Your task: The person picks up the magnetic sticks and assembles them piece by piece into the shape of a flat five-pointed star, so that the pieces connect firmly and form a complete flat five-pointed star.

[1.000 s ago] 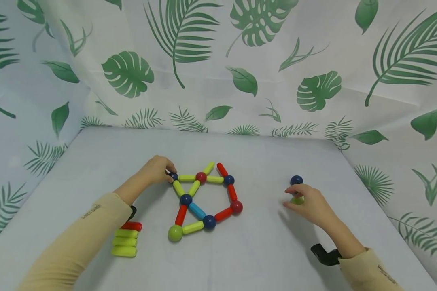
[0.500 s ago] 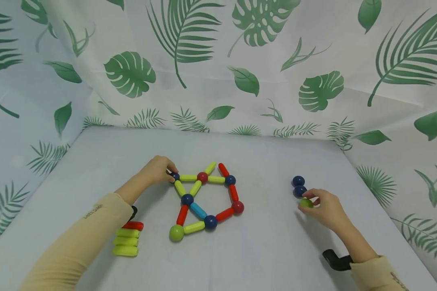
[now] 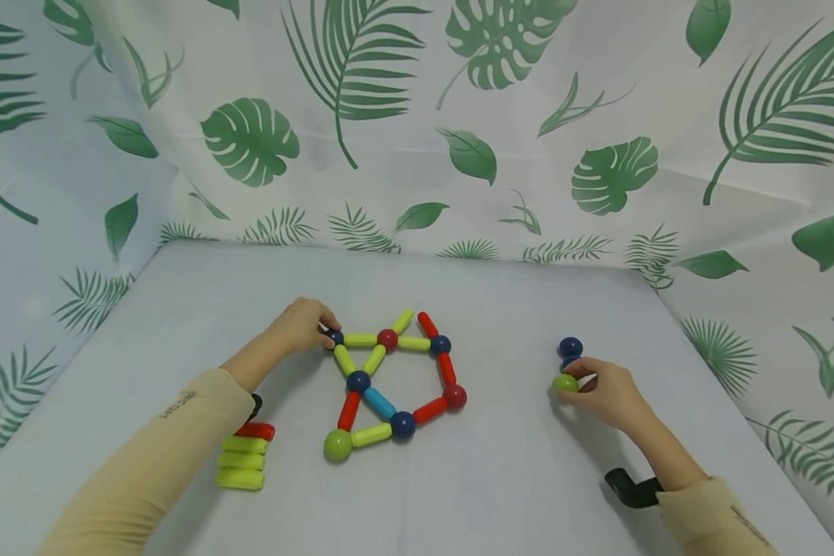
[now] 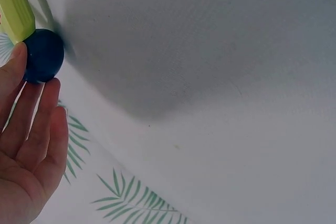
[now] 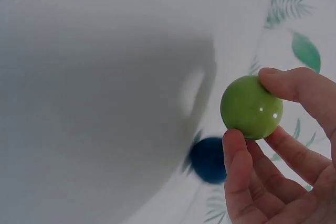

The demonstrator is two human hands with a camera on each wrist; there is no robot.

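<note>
In the head view my left hand (image 3: pixel 300 326) holds a dark blue ball (image 3: pixel 335 337) at the far left corner of a flat frame of balls and rods. The left wrist view shows thumb and fingertips on that blue ball (image 4: pixel 46 56), with a yellow-green rod (image 4: pixel 16 9) joined to it. Over on the right, my right hand (image 3: pixel 608 394) pinches a green ball (image 3: pixel 564 384) between thumb and fingers. The same green ball (image 5: pixel 251 106) fills the fingertips in the right wrist view. Two more dark blue balls (image 3: pixel 571 347) lie just beyond that hand, one partly hidden.
The frame's red ball (image 3: pixel 387 339) and larger green ball (image 3: pixel 337 445) lie among yellow-green, red and blue rods. Loose yellow-green rods (image 3: pixel 241 461) and a red rod (image 3: pixel 257 431) are lined up beside my left forearm. A leaf-print cloth (image 3: pixel 389 154) hangs behind the table.
My right hand, spread around the green ball a second ago, drew it right, away from the blue balls, then back left. The left hand stays on its blue ball.
</note>
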